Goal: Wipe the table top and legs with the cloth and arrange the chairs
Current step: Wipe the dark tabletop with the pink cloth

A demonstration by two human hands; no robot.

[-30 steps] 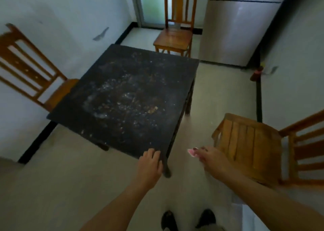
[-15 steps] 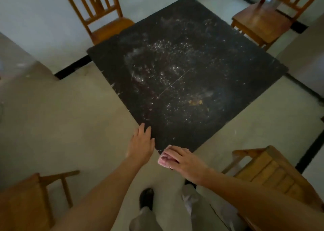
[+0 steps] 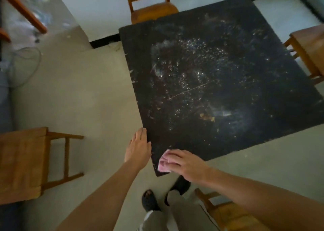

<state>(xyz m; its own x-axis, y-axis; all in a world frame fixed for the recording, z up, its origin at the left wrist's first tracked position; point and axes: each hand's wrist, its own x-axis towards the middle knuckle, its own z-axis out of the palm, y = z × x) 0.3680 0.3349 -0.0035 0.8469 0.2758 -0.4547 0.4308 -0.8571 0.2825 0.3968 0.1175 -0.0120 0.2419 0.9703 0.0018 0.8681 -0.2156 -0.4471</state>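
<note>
A square black table [image 3: 219,59] fills the upper right, its top covered in scratches, pale smears and crumbs. At its near corner my right hand [image 3: 184,164] presses a small pink cloth [image 3: 163,164] flat onto the top. My left hand [image 3: 138,147] rests with straight fingers against the table's left edge, just beside that corner, holding nothing. Wooden chairs stand around: one at the far side [image 3: 150,6], one at the right edge [image 3: 310,50], one at the near left [image 3: 22,162], and one under my right arm [image 3: 229,213].
Pale floor lies left of the table. A loose cable [image 3: 26,64] curls on the floor at far left, near a wooden rail [image 3: 22,11]. My feet in dark shoes [image 3: 150,201] stand just below the table corner. A white wall with black skirting [image 3: 105,39] runs behind.
The view has swung further round the table's near corner. My right hand has laid the pink cloth down on the corner. My left hand has slid along the left edge.
</note>
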